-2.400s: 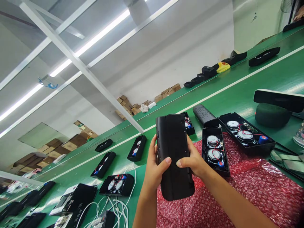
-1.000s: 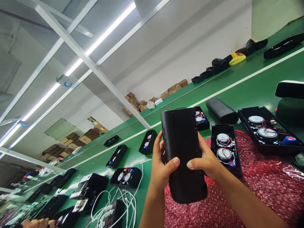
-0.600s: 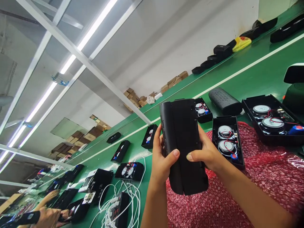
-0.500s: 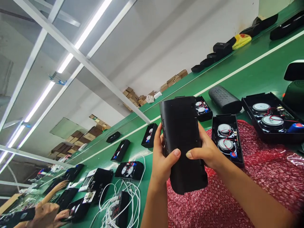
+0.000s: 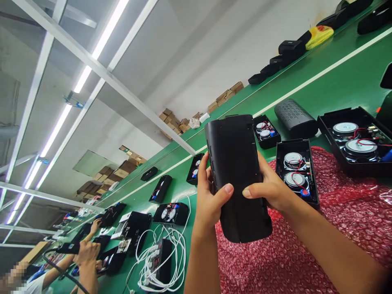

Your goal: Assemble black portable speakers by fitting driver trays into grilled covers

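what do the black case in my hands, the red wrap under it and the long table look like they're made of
Black case: probably molded plastic, smooth with a satin sheen; clean edges and small slots suggest it.
Red wrap: thin, glossy plastic bubble wrap, by its rows of shiny bubbles.
Table: green, smooth and slightly shiny; perhaps a rubber or vinyl covering, though paint is possible.

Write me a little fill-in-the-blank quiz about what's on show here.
The left hand and right hand each rest a ____ on the smooth black plastic casing.
The translucent plastic bubble wrap below is coloured ____.
The open black rectangular box beside the right wrist contains ____ round, white-backed speakers.
Missing words: thumb; red; two.
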`<state>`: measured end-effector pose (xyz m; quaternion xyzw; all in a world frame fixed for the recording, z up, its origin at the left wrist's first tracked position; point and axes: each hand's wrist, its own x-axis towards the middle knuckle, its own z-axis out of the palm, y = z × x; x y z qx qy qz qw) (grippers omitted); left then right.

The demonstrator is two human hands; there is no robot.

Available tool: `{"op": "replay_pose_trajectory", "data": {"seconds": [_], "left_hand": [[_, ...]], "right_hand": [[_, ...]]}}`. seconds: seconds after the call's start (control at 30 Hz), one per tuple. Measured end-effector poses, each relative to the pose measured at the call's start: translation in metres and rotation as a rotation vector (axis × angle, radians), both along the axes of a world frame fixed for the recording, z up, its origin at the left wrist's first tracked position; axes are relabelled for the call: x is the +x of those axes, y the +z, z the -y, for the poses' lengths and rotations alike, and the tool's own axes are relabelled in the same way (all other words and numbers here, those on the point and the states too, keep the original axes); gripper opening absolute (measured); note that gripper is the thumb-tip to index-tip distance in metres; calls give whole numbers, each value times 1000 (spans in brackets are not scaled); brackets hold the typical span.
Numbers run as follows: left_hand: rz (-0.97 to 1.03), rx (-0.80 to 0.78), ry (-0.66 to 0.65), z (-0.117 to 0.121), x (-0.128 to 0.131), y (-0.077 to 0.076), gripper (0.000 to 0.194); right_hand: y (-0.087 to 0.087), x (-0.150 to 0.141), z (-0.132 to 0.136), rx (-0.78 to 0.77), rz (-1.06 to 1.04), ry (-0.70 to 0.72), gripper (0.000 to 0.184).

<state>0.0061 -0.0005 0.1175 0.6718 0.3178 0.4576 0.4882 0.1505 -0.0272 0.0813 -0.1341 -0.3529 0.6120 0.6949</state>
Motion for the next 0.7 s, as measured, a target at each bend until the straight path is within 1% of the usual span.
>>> {"op": "replay_pose_trajectory", "data": {"seconds": [0.23, 0.43, 0.57, 0.7], "left_hand": [[-17, -19, 62, 1, 3, 3, 84], [-7, -62, 95, 7, 11, 0, 86], [-15, -63, 99, 7, 12, -3, 85], [-88, -58, 57, 5, 5, -6, 92]], "right_hand": [[-3, -2, -3, -23, -47, 3, 74], [-4, -1, -3, -87, -35, -13, 72], [-5, -1, -4, -111, -13, -20, 76], [-9, -4, -8, -81, 44, -37, 78]]}}
